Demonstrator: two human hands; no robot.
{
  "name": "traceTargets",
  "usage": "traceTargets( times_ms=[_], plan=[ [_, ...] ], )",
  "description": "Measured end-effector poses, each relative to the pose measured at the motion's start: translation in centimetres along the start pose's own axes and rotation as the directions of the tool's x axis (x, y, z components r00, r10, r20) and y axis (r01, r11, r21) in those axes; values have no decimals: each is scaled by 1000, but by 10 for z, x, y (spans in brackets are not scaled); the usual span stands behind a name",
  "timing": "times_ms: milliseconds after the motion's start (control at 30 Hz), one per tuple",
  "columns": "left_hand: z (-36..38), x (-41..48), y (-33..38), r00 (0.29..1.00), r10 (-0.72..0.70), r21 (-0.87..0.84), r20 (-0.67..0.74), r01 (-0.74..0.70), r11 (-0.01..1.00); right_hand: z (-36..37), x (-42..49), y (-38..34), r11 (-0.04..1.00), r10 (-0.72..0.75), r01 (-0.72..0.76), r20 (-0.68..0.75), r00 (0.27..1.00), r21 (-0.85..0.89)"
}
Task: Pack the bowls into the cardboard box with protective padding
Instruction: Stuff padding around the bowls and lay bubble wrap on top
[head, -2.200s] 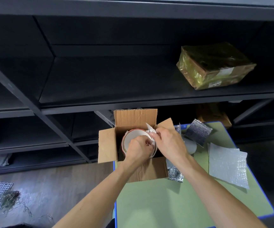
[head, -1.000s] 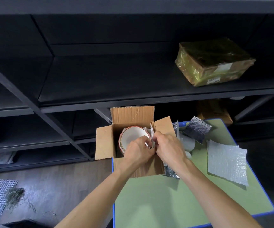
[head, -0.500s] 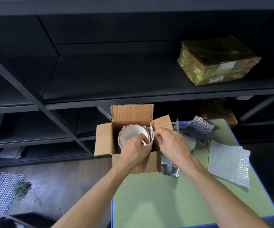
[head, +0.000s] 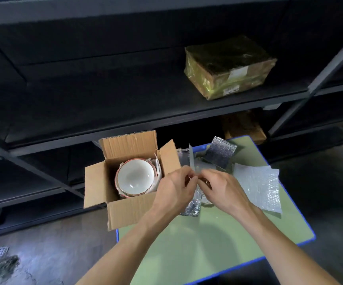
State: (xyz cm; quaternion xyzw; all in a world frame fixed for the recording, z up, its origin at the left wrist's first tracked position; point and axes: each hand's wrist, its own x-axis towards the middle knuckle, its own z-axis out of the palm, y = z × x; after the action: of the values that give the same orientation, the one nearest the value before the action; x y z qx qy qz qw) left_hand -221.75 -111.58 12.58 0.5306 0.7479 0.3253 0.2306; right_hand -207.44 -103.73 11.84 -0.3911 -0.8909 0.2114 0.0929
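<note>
An open cardboard box (head: 129, 208) stands at the left edge of a green table (head: 211, 243). Inside it lies a white bowl (head: 135, 177) with a red rim, and white padding (head: 157, 167) is tucked along its right side. Just right of the box, my left hand (head: 174, 190) and my right hand (head: 222, 190) meet and both pinch a thin pale sheet (head: 192, 161) that stands on edge. A silver foil sheet (head: 193, 204) lies under my hands.
A bubble wrap sheet (head: 259, 186) and another silver foil piece (head: 221, 153) lie on the right of the table. Dark metal shelving (head: 104, 95) rises behind, with a wrapped parcel (head: 228, 66) on one shelf. The floor lies at the left.
Both hands have come out of the box and moved right, where they now pinch the thin sheet beside it. The bowl and its padding stay in the box.
</note>
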Motion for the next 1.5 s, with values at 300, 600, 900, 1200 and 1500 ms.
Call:
traceTargets(
  times_ms=[300, 600, 900, 1200, 1500],
  plan=[
    [97, 19, 43, 955, 96, 38, 282, -111, 993, -10, -55, 107, 932, 359, -354, 64, 931, -80],
    [191, 62, 37, 852, -135, 300, 506, -27, 954, 0, -85, 206, 767, 640, -642, 77, 764, -13],
    [223, 67, 26, 820, -262, 320, 509, 102, 942, 15, -73, 234, 618, 773, -786, 166, 613, 26],
    [216, 64, 30, 839, -290, 250, 460, 191, 949, 20, -74, 224, 657, 748, -751, 71, 660, 61],
    [192, 52, 27, 869, -268, 63, 415, 267, 962, 17, -73, 216, 692, 716, -709, -2, 698, 139]
  ],
)
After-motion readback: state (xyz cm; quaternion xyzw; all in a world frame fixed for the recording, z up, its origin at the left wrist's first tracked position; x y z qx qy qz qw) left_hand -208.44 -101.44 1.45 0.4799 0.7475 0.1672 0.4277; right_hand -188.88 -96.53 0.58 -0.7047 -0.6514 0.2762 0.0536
